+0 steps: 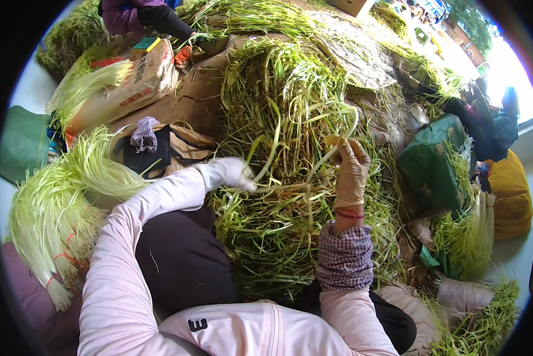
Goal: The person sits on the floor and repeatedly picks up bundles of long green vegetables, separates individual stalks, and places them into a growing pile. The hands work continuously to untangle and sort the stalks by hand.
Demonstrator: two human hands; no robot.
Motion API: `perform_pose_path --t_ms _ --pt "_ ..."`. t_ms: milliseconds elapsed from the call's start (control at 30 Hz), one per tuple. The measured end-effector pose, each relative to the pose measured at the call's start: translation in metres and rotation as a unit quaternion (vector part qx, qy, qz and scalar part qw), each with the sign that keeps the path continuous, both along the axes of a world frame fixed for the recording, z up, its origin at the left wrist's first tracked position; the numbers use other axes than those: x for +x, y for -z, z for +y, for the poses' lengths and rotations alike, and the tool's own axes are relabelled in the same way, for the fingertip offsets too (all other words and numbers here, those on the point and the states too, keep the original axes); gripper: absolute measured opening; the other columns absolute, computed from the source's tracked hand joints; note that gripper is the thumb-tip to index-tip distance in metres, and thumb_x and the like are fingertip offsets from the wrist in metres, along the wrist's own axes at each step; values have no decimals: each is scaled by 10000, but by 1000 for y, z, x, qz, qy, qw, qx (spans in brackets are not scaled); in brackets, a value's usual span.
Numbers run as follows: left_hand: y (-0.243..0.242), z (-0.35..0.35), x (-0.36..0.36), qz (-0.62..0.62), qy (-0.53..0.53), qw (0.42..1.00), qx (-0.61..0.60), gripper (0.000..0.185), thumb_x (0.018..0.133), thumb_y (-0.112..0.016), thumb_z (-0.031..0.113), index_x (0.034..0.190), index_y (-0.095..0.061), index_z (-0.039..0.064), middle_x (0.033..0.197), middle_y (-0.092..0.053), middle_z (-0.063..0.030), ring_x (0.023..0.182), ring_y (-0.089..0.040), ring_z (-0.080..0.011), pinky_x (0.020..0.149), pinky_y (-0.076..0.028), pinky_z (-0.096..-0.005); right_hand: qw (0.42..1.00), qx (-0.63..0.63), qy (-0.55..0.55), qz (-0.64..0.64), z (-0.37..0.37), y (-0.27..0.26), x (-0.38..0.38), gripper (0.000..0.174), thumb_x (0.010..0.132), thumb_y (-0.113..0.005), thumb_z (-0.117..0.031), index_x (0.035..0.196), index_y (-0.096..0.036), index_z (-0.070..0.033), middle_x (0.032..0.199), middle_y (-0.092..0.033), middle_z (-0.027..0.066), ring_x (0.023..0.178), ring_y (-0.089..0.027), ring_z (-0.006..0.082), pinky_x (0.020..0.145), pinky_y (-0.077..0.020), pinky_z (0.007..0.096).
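Note:
My left hand, in a white glove, is blurred and pinches a long green leafy stalk at its fingertips. To its right, my right hand wears a thin yellowish glove and grips a pale stalk that loops up above the fingers. Both hands are over a large heap of long, leafy green stalks, with tangled loose leaves nearer my lap. By my left arm lie pale, trimmed bunches, some tied with red bands.
A printed sack with a pale bunch on it lies upper left. A checked cloth rests on a dark bag. Green sacking and a yellow sack stand right. Other people sit at upper left and right.

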State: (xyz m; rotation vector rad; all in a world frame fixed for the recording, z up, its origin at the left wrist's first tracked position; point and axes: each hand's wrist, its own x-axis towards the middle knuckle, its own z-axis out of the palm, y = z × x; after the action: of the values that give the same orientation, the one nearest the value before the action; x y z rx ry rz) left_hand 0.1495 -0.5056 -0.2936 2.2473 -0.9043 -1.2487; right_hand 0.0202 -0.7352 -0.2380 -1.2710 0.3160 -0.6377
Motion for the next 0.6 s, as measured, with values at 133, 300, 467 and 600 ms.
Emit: perform_pose_path --t_ms 133,300,467,600 --pt "-32 16 32 -37 -23 997 65 519 728 -710 571 709 -712 53 705 -679 -93 633 -627 -181 713 -495 -331 988 -95 -105 65 -2 -4 2 156 930 -568 -189 950 -616 -43 917 -684 74 784 -653 158 721 -542 283" --pt "-76 17 49 -46 -238 951 -191 410 765 -751 433 684 -665 40 656 -635 -31 600 -546 -106 611 -428 -247 967 -77 -236 59 44 8 25 135 949 -526 -165 976 -569 -40 752 -609 47 630 -590 116 595 -543 260" --pt "-99 30 55 -212 -240 944 -84 611 699 -685 654 619 -641 51 609 -611 -28 537 -524 -116 490 -407 -307 970 -109 -209 69 49 9 24 129 944 -529 -126 1025 -614 -72 699 -571 -13 540 -477 36 450 -415 180" --pt "-119 60 70 -225 -252 936 -95 582 710 -705 616 566 -617 59 536 -580 -34 487 -534 -136 555 -449 -287 987 -106 -79 87 21 -6 13 132 932 -557 -172 985 -648 -91 680 -586 -26 499 -453 10 388 -379 165"
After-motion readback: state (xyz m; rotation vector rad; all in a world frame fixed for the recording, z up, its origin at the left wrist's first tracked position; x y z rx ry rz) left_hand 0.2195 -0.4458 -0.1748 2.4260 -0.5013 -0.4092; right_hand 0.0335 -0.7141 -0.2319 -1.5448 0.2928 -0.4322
